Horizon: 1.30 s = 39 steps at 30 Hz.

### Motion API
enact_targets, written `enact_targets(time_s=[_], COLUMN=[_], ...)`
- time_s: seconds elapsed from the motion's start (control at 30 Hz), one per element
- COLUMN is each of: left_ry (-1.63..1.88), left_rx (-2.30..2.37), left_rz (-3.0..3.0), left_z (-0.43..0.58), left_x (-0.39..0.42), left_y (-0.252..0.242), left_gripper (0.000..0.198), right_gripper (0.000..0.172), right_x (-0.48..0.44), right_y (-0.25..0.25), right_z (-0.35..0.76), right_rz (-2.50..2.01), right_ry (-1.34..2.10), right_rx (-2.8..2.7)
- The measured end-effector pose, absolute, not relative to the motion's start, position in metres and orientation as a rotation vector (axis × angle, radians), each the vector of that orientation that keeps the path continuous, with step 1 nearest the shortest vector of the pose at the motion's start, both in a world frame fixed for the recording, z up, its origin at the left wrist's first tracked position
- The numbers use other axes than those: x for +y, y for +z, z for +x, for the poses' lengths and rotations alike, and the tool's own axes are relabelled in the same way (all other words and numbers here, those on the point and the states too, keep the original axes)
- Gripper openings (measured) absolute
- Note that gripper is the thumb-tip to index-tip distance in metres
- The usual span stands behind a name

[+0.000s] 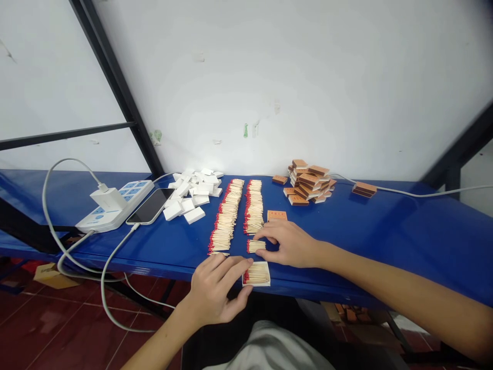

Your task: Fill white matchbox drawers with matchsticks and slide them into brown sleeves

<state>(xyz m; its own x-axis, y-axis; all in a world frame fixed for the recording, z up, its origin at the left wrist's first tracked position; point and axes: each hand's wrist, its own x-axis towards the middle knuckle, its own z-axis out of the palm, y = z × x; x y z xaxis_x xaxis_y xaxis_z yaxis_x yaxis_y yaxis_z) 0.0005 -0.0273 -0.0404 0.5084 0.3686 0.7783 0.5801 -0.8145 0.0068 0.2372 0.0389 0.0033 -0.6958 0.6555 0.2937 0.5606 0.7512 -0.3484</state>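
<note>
My left hand [221,288] grips the left end of a small white matchbox tray [258,275] at the table's front edge, thumb below and fingers above. Red-tipped matches lie inside it. Just beyond the tray, my right hand [287,244] has thumb and forefinger on either side of a small bunch of matches [255,246] on the tabletop. Behind that bunch runs a row of matches [254,205], heads to the left. A second, longer match row [227,216] lies to its left. An orange matchbox cover [277,216] sits beyond my right hand, partly hidden by it.
White trays [194,192] are heaped at the back left, beside a phone [150,206] and a power strip [115,208] with cables. Brown matchboxes [310,182] are piled at the back right; a few [364,189] lie apart. A wall closes off the blue table [385,231].
</note>
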Motion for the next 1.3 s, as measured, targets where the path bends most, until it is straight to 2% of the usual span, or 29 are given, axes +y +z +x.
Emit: enact_targets(time_s=[0.53, 0.93, 1.07, 1.23, 1.3], left_ry=[-1.192, -1.189, -1.190, -1.192, -1.190], left_rx=[-0.809, -0.813, -0.811, -0.806, -0.806], left_rz=[-2.512, -2.500, -2.495, -2.505, -2.514], left_z=[0.0000, 0.0009, 0.0008, 0.0007, 0.0004], left_x=[-0.0268, -0.0271, -0.0275, -0.0271, -0.0269], left_y=[-0.0416, -0.0402, -0.0384, -0.0384, -0.0394], left_gripper=[0.032, 0.031, 0.030, 0.028, 0.029], right_gripper=[0.019, 0.010, 0.014, 0.026, 0.025], right_x=[0.0379, 0.0409, 0.0405, 0.0387, 0.0382], right_y=[0.0057, 0.0006, 0.0004, 0.0037, 0.0058], right_z=[0.2370, 0.2370, 0.2372, 0.2362, 0.2355], right_rz=[-0.981, -0.780, -0.757, -0.908, -0.943], right_ry=[0.360, 0.346, 0.312, 0.248, 0.246], right_rx=[-2.535, -2.513, -2.516, -2.524, -2.541])
